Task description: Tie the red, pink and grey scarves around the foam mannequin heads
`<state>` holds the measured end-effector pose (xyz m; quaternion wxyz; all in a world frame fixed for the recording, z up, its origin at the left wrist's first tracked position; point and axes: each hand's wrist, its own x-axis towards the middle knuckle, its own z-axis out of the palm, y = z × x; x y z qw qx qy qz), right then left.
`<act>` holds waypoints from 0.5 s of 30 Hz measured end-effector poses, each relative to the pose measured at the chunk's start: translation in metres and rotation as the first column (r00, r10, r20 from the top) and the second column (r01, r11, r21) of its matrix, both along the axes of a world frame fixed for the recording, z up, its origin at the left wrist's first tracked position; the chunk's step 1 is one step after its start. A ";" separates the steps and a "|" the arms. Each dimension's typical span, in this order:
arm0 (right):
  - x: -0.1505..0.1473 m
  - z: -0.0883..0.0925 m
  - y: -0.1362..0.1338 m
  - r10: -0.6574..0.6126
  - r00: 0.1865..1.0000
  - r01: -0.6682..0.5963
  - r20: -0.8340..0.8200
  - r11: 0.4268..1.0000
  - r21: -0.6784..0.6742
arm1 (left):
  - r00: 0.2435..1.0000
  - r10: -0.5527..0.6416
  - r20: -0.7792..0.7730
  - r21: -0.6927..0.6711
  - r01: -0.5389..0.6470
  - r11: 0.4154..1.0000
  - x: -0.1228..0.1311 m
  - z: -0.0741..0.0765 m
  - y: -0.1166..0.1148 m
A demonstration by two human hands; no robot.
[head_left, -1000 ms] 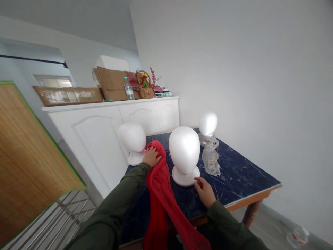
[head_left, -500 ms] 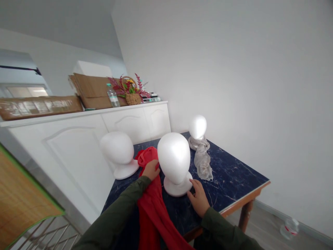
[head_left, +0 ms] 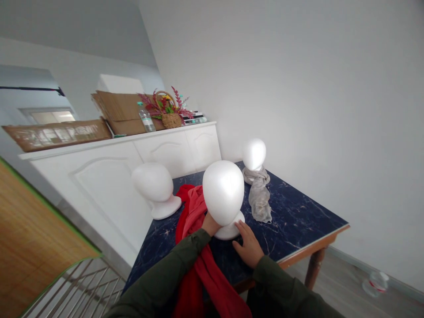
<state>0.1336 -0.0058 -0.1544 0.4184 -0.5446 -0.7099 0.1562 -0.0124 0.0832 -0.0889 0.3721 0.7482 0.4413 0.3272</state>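
Observation:
A white foam mannequin head (head_left: 223, 190) stands upright on the dark blue marbled table (head_left: 291, 212), right in front of me. My left hand (head_left: 211, 224) reaches around the left side of its neck, and the fingers are hidden behind it. On the right edge of the base rests my right hand (head_left: 249, 247), fingers stretched and thumb apart. A red scarf (head_left: 195, 207) lies bunched left of this head, passes under my left forearm and hangs over the table's near edge. I cannot tell whether my left fingers hold any of it.
A second, bare foam head (head_left: 155, 183) leans at the table's left edge. At the back, a third foam head (head_left: 254, 154) wears a grey scarf (head_left: 260, 201). Beyond is a white cabinet (head_left: 102, 176) with a flower basket (head_left: 171, 120). A metal rack (head_left: 86, 282) stands lower left.
My left hand has moved right, from the red scarf beside the head to behind its neck. My right hand stays at the base. The view has shifted slightly.

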 end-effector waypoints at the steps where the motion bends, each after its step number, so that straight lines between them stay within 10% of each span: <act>1: 0.000 0.000 0.000 -0.003 1.000 0.003 -0.011 1.000 0.000 | 0.998 0.050 -0.049 0.085 -0.046 0.995 -0.004 -0.002 0.001; 9: 0.002 0.002 -0.003 -0.020 0.997 0.021 -0.076 1.000 0.005 | 0.823 0.529 -0.207 0.535 -0.358 0.765 -0.120 -0.003 -0.009; 15: 0.002 0.004 -0.005 -0.007 0.999 0.008 -0.040 1.000 0.009 | 0.676 0.714 -0.182 0.624 -0.481 0.615 -0.204 0.003 -0.036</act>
